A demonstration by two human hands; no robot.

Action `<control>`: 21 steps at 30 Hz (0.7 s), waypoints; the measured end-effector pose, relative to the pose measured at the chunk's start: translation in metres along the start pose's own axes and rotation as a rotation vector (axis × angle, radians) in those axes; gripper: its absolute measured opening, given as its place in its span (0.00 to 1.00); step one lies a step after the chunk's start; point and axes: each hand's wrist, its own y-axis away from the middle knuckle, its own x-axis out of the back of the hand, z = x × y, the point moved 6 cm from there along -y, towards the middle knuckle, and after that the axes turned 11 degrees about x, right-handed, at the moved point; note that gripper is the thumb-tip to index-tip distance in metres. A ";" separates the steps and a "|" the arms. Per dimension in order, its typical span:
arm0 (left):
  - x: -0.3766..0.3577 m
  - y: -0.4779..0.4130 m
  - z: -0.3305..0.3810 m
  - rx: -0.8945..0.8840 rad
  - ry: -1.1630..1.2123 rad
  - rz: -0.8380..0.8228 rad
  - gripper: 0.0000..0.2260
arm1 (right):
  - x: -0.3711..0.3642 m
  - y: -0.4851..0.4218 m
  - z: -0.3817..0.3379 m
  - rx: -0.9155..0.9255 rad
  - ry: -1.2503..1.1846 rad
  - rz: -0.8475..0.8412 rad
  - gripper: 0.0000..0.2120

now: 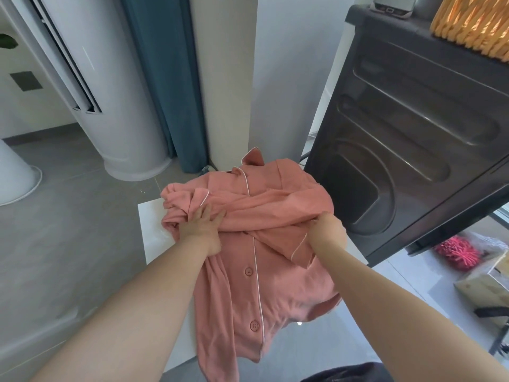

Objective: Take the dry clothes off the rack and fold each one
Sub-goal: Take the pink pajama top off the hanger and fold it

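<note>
A pink buttoned shirt (264, 274) is laid front-up on a white surface (150, 216) in the middle of the view, its collar toward 12 o'clock and its hem hanging off toward 6 o'clock. One sleeve (270, 208) is drawn across the chest. The left hand (202, 224) is pressed flat on the bunched cloth at 9 o'clock of the shirt, fingers (205, 213) spread and straight. At 3 o'clock the sleeve is gripped by the right hand (329, 227), its fingers curled into the fabric. A dark appliance (413, 139) is seen at 2 o'clock, a blue curtain (168, 86) at 11 o'clock.
</note>
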 end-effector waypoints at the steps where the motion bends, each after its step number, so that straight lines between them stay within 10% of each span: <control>1: 0.006 0.002 -0.001 -0.004 0.032 0.032 0.32 | 0.007 -0.001 0.000 0.018 0.120 0.054 0.13; 5: 0.047 0.007 -0.006 0.024 0.358 0.309 0.17 | 0.021 -0.013 -0.030 0.337 0.204 0.254 0.17; 12: 0.037 -0.012 -0.020 0.272 0.832 0.145 0.31 | -0.028 -0.029 -0.042 0.427 0.437 -0.419 0.24; 21: 0.063 -0.025 -0.040 0.164 0.567 0.509 0.12 | -0.014 -0.047 -0.040 0.326 0.439 -0.301 0.20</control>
